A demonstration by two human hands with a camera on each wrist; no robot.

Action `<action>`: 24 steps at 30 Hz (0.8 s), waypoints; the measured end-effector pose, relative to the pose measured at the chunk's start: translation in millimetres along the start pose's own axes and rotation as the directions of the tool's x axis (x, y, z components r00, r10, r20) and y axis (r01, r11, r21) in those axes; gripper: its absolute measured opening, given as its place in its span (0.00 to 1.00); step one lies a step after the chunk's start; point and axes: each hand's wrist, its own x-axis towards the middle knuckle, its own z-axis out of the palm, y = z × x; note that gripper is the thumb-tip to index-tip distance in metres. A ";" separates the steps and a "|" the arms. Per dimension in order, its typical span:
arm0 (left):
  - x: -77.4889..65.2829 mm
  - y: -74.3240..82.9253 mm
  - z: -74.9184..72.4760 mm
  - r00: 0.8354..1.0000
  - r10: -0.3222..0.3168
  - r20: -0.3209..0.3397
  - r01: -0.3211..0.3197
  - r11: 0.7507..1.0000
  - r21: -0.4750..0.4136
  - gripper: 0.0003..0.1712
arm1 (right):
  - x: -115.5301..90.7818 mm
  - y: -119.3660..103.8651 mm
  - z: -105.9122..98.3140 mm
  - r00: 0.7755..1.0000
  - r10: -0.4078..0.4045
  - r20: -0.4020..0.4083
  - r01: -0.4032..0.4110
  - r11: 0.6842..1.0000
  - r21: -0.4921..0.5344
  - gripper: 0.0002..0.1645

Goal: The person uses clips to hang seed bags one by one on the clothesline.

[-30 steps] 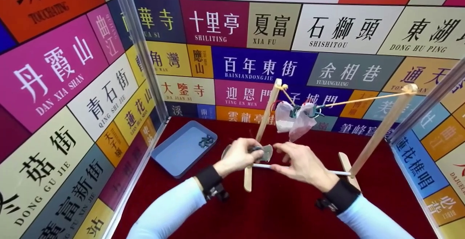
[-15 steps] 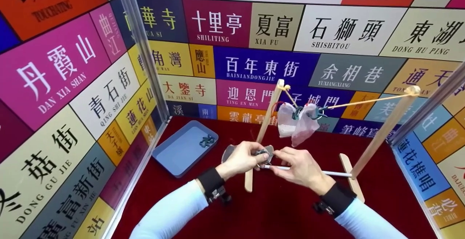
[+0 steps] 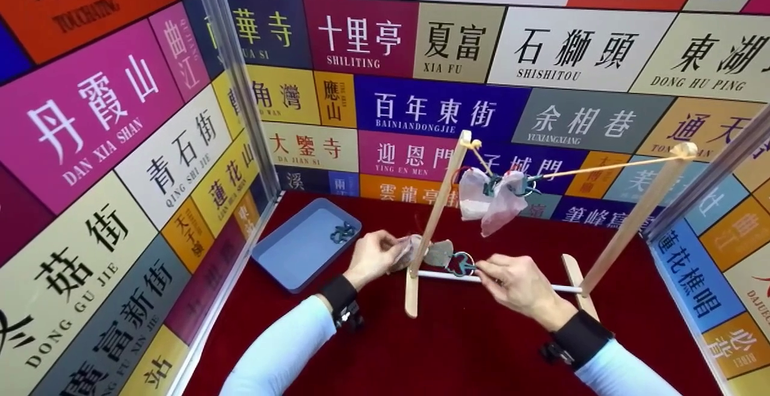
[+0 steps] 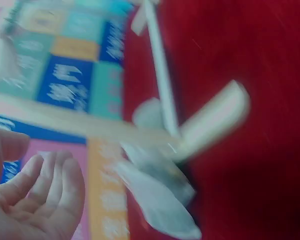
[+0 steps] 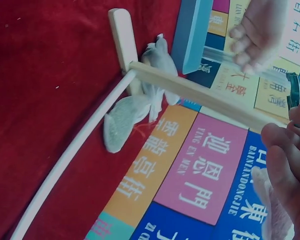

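Observation:
In the head view my right hand [image 3: 517,281] pinches a green clip with a silver ring [image 3: 462,263] over the stand's white crossbar [image 3: 445,275]. Its green edge [image 5: 294,90] shows beside the fingertips in the right wrist view. My left hand [image 3: 373,257] is beside the stand's left post, overlapping a small pale pouch [image 3: 408,251] in the head view. The blurred left wrist view shows this left hand [image 4: 40,195] holding nothing, fingers loosely bent, apart from the pouches [image 4: 160,200]. Another greyish pouch [image 3: 439,254] lies right of the post.
Two pale pouches [image 3: 490,200] with green clips hang from a yellow cord [image 3: 607,167] between the wooden posts [image 3: 637,221]. A blue tray [image 3: 289,251] at the left holds green clips [image 3: 343,233]. Lettered panels stand behind and at both sides.
My hands, close together half a second ago, have parted: the left moved left, the right moved right with the green clip and ring, which now show between them.

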 end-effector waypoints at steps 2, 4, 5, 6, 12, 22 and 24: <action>-0.5 -11.4 1.7 0.999 -0.006 -0.046 0.011 0.994 0.111 0.11 | -3.7 1.2 -1.1 1.000 -0.002 0.004 0.002 1.000 -0.001 0.16; -10.5 3.2 -1.4 0.996 -0.065 -0.065 0.077 0.978 0.192 0.09 | -5.7 1.7 -1.8 1.000 -0.003 0.009 0.003 1.000 -0.010 0.17; -12.0 2.6 1.3 0.995 -0.074 -0.073 0.089 0.968 0.233 0.09 | -6.3 1.9 -2.0 1.000 -0.005 0.009 0.005 1.000 -0.008 0.17; -13.0 3.1 4.3 0.994 -0.082 -0.077 0.100 0.958 0.270 0.11 | -6.5 1.9 -2.2 1.000 -0.006 0.010 0.006 1.000 -0.007 0.17; -7.7 3.9 26.8 0.980 -0.185 -0.070 0.198 0.903 0.382 0.19 | -9.5 0.8 -1.1 1.000 0.007 0.025 -0.007 1.000 -0.004 0.14; 0.3 -12.6 56.1 0.945 -0.326 0.026 0.269 0.819 0.507 0.36 | -14.1 0.1 3.1 0.999 0.017 0.034 -0.018 1.000 0.012 0.15; 2.2 -14.9 58.2 0.948 -0.317 -0.020 0.280 0.806 0.521 0.28 | -14.6 0.2 4.3 0.999 0.018 0.037 -0.018 1.000 0.016 0.15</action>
